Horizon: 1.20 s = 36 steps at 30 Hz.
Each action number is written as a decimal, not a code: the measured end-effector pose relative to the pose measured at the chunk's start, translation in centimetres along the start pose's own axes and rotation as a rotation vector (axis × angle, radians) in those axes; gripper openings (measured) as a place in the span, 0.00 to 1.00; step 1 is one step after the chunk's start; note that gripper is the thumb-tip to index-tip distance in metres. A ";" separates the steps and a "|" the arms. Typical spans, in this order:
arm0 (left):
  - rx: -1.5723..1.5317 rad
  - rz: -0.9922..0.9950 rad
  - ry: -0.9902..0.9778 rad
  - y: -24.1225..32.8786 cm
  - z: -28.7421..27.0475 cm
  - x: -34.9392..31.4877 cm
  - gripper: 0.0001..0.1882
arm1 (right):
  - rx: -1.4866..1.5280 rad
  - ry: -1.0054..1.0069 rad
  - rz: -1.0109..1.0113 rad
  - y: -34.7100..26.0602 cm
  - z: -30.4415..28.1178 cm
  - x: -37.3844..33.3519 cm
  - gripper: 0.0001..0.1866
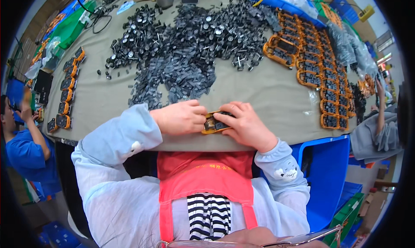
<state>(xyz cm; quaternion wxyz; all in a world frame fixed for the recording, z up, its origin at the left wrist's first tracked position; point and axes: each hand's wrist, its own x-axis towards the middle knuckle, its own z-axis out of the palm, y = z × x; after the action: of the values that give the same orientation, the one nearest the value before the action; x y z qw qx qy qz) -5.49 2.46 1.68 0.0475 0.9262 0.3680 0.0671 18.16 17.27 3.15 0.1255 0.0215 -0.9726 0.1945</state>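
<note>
Worked at a big grey-covered table (276, 101), black wheel-and-axle bits (190, 44) heaped mid-table within easy reach, finished orange frames (322, 81) rowed off right. Pinched one small orange frame (215, 123) at the near edge between left hand (180, 117) and right hand (244, 124), both closed snug, probably for steadying.

I see a surface (268, 96) covered in grey-green cloth. A big heap of small black parts (190, 49) spreads across its middle and far side. Down its right side lie rows of orange frames (322, 83) with black inserts, close together. A shorter column of such frames (65, 96) lies along the left edge. A black cable (101, 20) curls at the far left.
</note>
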 end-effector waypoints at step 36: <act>-0.710 -1.516 1.218 -10.3 -3.2 -16.5 0.17 | 0.153 0.138 0.539 8.4 -3.5 -4.9 0.23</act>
<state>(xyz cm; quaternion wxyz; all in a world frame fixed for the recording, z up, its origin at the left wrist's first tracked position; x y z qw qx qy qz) -24.87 -1.34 1.90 0.1535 0.1931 0.7753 0.5814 23.00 26.38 1.89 0.1334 -0.2417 -0.9148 0.2948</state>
